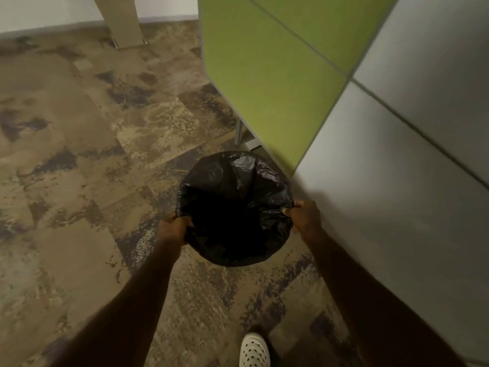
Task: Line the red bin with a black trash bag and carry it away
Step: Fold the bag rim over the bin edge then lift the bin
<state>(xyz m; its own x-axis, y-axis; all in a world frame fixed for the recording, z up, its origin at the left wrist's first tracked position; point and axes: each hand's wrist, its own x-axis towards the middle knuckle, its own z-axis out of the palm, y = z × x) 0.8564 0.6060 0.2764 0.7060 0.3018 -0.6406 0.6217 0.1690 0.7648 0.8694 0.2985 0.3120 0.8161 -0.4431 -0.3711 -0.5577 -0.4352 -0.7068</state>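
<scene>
A black trash bag (235, 186) is draped over a round bin below me, covering it fully, so no red of the bin shows. Its mouth gapes dark in the middle. My left hand (173, 229) grips the bag's edge at the left rim. My right hand (304, 217) grips the edge at the right rim. Both arms reach down and forward from the bottom of the view.
A green partition panel (264, 75) and a grey panel (397, 154) stand close on the right, the bin almost against them. A metal leg (238, 133) shows under the green panel. Patterned brown carpet (92, 154) spreads left. A beige post (124, 22) stands far back. My white shoe (254, 350) is below.
</scene>
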